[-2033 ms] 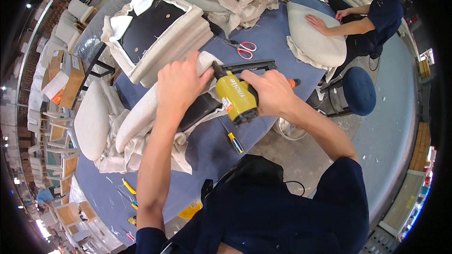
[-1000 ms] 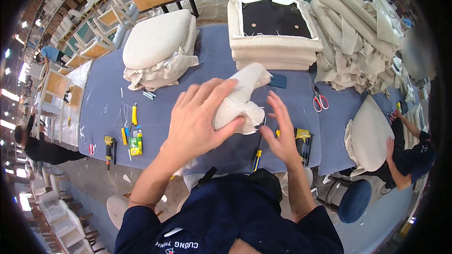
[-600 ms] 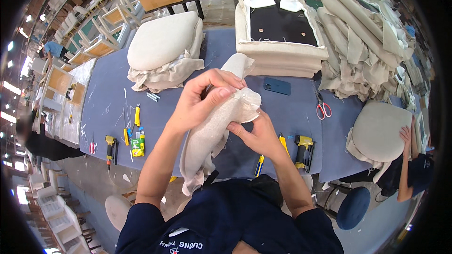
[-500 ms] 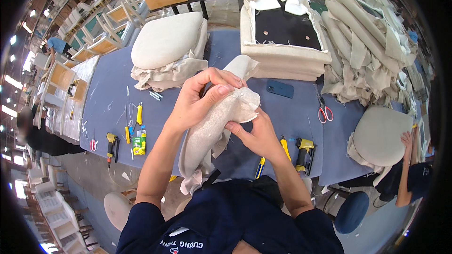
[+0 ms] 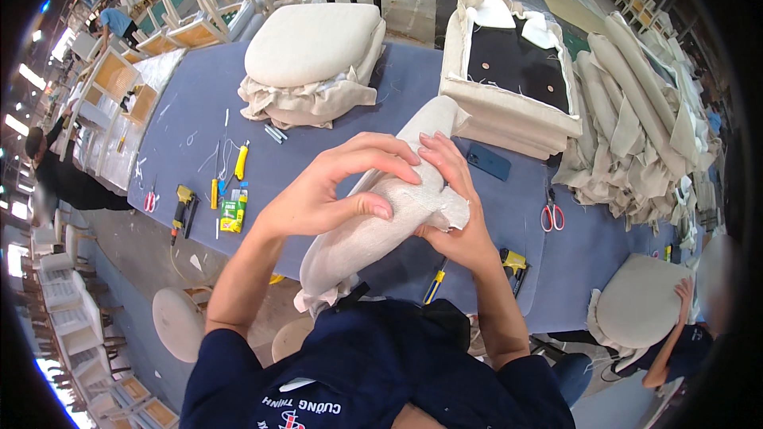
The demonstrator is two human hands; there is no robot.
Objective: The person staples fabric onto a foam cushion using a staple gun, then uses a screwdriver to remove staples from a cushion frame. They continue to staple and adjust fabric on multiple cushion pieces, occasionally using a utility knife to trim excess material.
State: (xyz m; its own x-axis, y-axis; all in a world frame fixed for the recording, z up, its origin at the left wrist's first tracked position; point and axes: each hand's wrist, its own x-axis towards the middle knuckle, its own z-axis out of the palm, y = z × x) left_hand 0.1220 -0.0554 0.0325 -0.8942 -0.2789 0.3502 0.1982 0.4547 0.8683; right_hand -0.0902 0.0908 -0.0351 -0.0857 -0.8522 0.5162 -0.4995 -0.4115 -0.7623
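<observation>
- Holding the beige cushion (image 5: 362,232) tilted above the worktop (image 5: 207,87): right grip (image 5: 467,221) around its edge, left grip (image 5: 312,195) spread wide on its face.
- Right of the cushion: blue phone (image 5: 488,162), then red-handled scissors (image 5: 551,218).
- Left of it: green packet (image 5: 233,214).

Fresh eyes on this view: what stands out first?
At the centre, the beige padded piece, with left hand and right hand on it, draws the eye first. Beyond it on the blue table sit rounded beige cushions at left and a black-topped stack at right.
</observation>
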